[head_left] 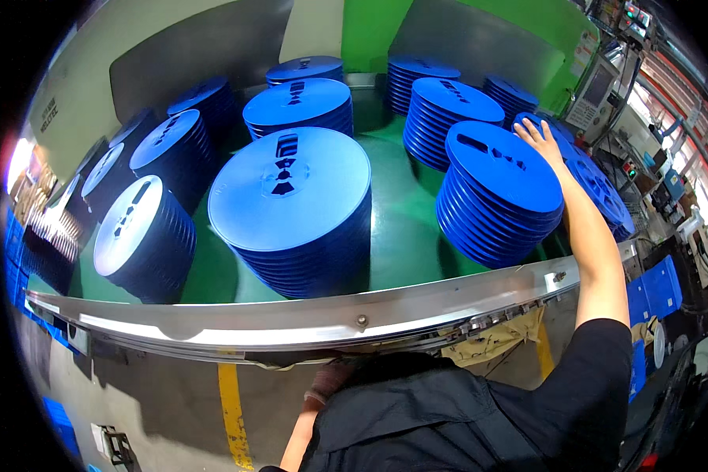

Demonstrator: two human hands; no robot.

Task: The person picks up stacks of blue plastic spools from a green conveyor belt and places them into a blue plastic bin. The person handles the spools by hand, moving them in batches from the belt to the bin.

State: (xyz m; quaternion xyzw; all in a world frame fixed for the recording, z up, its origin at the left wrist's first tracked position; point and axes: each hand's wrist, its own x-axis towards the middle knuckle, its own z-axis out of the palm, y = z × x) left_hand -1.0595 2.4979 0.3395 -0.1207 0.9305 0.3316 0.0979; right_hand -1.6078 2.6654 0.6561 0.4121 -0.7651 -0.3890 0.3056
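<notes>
Stacks of round blue plastic reel discs with cut-out slots stand on a green table (401,252). My right arm reaches over the table's right side, past the front right stack (511,169). At its end, my right hand (539,140) has its fingers spread on or just above a blue disc behind that stack. Whether it presses on that disc, I cannot tell. My left hand (328,383) is low, below the table's front edge, in what looks like a knitted glove. Its fingers are hidden by dark clothing and the edge. The large front middle stack (291,193) is the nearest to it.
A metal rail (315,318) runs along the table's front. More stacks stand at the left (138,228) and back (303,69). At the right edge lean blue reels with openings (598,189). A control panel (594,90) is at the back right. Yellow lines (232,409) mark the floor.
</notes>
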